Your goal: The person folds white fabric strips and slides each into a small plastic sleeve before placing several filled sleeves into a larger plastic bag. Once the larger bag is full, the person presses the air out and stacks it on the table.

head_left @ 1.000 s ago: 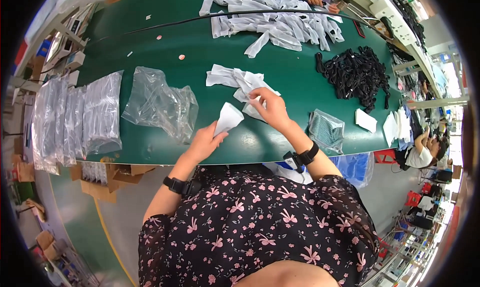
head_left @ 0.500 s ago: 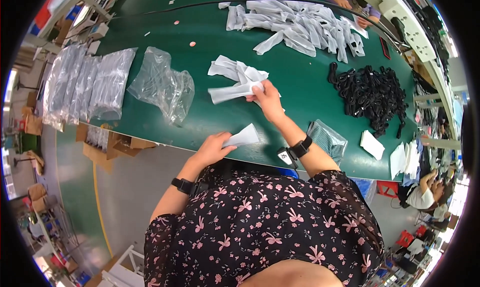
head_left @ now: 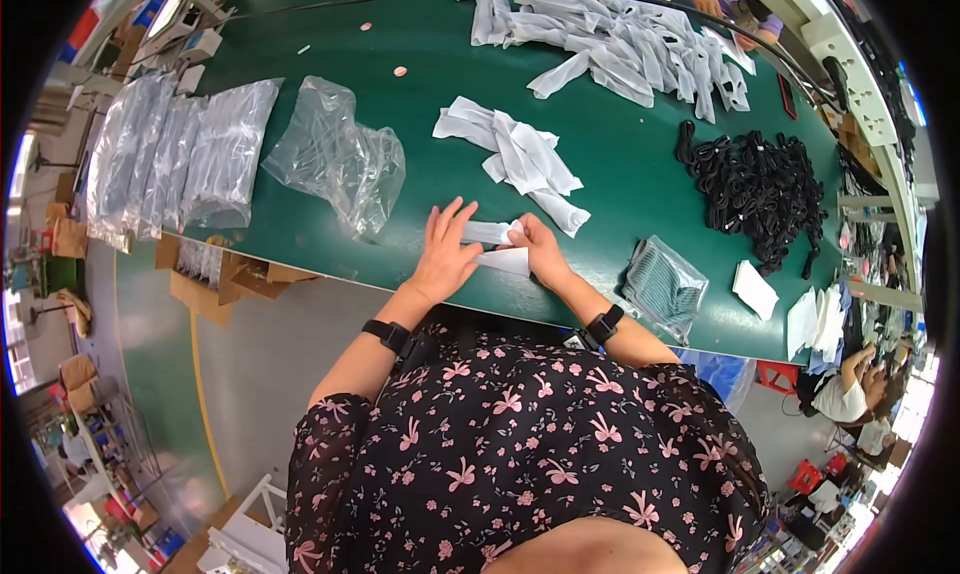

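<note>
Head view: 2 hands, 2 white sleeves between them at the worktop's [head_left: 625, 169] near side. Right hand [head_left: 541, 252]: grip closed on the right end of the upper sleeve [head_left: 485, 232]. Left hand [head_left: 443, 254]: fingers spread at the left ends of upper and lower sleeve [head_left: 508, 262]; can't tell if that grip is closed. Just beyond: 1 small heap [head_left: 515, 152], overlapping, no exact count. Farther: 1 large white pile [head_left: 625, 49], uncountable. Right: 1 black cable pile [head_left: 755, 194], 1 clear bag with striped contents [head_left: 665, 282]. Left: 1 crumpled clear bag [head_left: 340, 154]. Pink discs [head_left: 400, 72]: 2.
</note>
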{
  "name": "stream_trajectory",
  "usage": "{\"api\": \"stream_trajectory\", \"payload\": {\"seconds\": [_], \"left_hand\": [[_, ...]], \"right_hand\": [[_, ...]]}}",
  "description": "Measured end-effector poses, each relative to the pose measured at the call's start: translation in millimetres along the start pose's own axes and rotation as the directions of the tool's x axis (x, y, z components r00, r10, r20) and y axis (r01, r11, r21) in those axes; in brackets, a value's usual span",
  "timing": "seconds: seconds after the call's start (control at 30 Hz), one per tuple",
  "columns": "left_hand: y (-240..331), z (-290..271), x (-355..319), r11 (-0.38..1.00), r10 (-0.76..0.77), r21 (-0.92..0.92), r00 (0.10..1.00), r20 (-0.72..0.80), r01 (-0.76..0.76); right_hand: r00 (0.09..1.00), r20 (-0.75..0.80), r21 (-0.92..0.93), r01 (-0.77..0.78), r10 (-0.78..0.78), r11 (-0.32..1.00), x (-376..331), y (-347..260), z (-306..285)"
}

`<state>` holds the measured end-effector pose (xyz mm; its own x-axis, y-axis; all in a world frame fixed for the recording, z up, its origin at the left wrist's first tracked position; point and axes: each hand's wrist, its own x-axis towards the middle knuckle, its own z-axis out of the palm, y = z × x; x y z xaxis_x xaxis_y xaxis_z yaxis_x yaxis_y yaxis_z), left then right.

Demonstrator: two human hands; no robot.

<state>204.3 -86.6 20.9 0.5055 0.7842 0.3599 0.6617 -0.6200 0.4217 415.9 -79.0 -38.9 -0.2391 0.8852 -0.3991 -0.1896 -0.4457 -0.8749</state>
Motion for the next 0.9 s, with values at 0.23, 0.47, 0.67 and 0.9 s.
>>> {"api": "stream_trajectory", "payload": {"seconds": [0.23,0.47,0.67,0.9], "left_hand": [[-30,23,-12,0.986,0.132,-0.121,0.979,0.156,-0.114],[-34,25,-17,0.972,0.158,-0.197,0.976,0.149,-0.127],[-34,3,-30,0.942,0.294,-0.242,0.92,0.261,-0.232],[-42,6,-53,0.941,0.13,-0.334,0.966,0.223,-0.05]], "right_hand": [[0.989,0.101,-0.709,0.149,-0.11,0.689,-17,-31,-1],[0.646,0.057,-0.998,0.018,-0.761,-0.059,-27,-61,-23],[0.948,0.06,-0.847,0.214,-0.312,0.487,-21,-27,34],[0.786,0.289,-0.859,0.464,-0.546,0.214,21,-52,29]]}}
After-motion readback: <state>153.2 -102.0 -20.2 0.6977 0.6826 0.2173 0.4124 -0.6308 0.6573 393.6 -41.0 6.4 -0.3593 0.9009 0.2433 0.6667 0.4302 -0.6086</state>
